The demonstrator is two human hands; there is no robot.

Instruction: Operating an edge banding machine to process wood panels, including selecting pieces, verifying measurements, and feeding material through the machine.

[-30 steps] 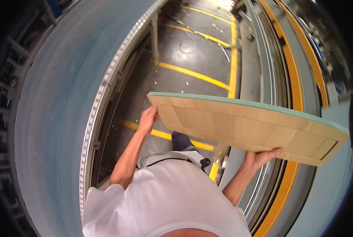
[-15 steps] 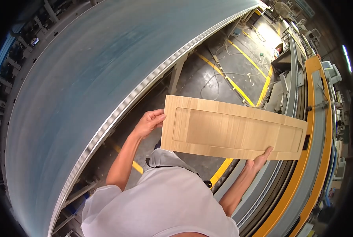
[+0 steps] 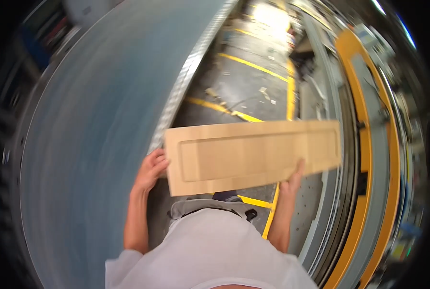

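Observation:
A long, light wood-grain cabinet door panel (image 3: 243,156) with a recessed middle is held in front of my waist, roughly level from left to right. At its left end, my left hand (image 3: 152,168) is closed on the short edge, with the fingers partly behind it. My right hand (image 3: 293,180) grips the near long edge toward the right end; its thumb lies on the front face and the other fingers are hidden under the panel. Motion blurs the panel slightly.
To my left runs a wide blue-grey conveyor belt (image 3: 104,120) with a pale metal edge rail (image 3: 191,67). A machine with a yellow-orange frame (image 3: 364,111) stands at the right. Between them, the grey floor carries yellow lines (image 3: 256,66) and scattered scraps.
The view has turned, and my hands and the panel now appear further left. The panel's right end has risen, so it tilts less. Both hands keep their hold.

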